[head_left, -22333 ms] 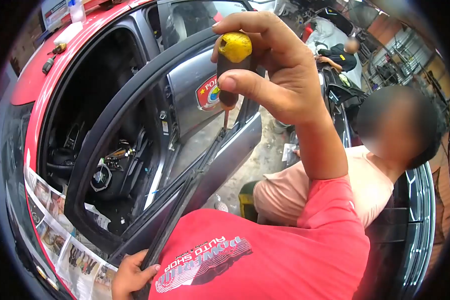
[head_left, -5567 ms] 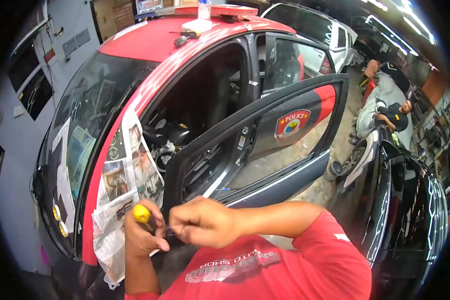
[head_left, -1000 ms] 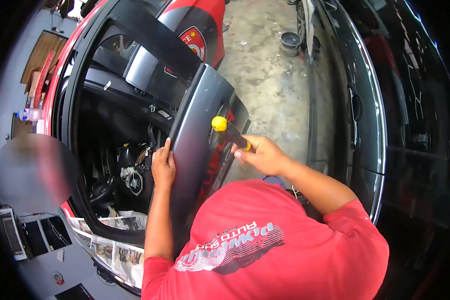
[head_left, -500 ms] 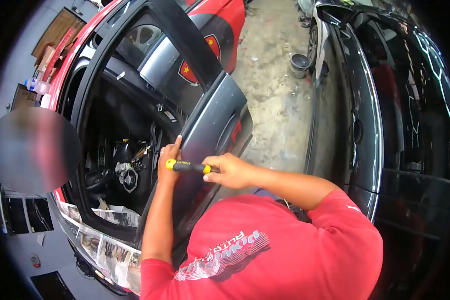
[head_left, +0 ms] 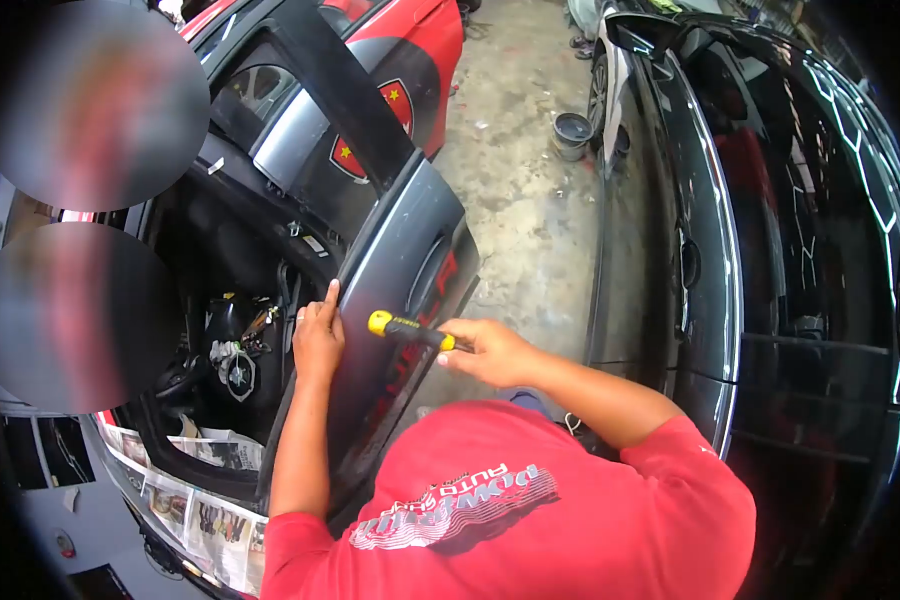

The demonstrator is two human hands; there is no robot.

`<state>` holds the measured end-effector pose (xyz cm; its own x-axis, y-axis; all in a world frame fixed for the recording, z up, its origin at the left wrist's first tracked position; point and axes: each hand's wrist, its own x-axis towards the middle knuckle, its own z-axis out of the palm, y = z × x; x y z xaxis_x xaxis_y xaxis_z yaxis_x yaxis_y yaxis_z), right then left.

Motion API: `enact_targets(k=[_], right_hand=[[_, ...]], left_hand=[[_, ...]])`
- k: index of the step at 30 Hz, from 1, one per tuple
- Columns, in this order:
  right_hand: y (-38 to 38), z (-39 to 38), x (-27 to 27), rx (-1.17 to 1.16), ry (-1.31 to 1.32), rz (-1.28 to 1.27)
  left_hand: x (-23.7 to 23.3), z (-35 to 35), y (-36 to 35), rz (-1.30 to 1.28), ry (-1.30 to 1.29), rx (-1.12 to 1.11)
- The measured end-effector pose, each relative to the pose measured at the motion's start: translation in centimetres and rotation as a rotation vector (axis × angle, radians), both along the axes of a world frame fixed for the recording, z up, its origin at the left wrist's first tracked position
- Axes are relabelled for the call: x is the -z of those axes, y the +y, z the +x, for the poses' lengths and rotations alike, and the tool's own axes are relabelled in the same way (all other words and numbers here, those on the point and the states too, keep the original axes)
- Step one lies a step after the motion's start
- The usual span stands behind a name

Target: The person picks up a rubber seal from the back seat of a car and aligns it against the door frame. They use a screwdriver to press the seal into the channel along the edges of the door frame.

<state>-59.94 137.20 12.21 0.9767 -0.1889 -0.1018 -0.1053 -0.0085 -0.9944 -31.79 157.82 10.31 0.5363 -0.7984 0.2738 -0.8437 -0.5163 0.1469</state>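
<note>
Two hands: right (head_left: 485, 352) grips screwdriver (head_left: 407, 330) (left (head_left: 318, 342) touches door (head_left: 395, 265)).

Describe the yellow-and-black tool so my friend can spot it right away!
Find the open car door of smooth grey metal. In front of it is the person's bare right hand, whose fingers grip a short black stick-shaped tool. Bright yellow ends set it apart from the darker door behind.

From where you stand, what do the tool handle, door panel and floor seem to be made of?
The tool handle looks like plastic, perhaps partly rubber: dull black between bright yellow ends. The door panel is probably painted metal, its smooth grey surface softly shining. The floor seems bare concrete, matt, mottled and stained.
</note>
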Motion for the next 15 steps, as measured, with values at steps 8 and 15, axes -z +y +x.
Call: enact_targets(k=[8, 15], right_hand=[[-3.3, -2.6, 0.1, 0.145, 0.077, 0.100], [-3.1, 3.5, -0.5, 0.153, 0.029, -0.118]], left_hand=[[-0.4, 0.1, 0.9, 0.040, 0.133, -0.063], [-4.0, -7.1, 0.7, -0.291, 0.479, -0.184]])
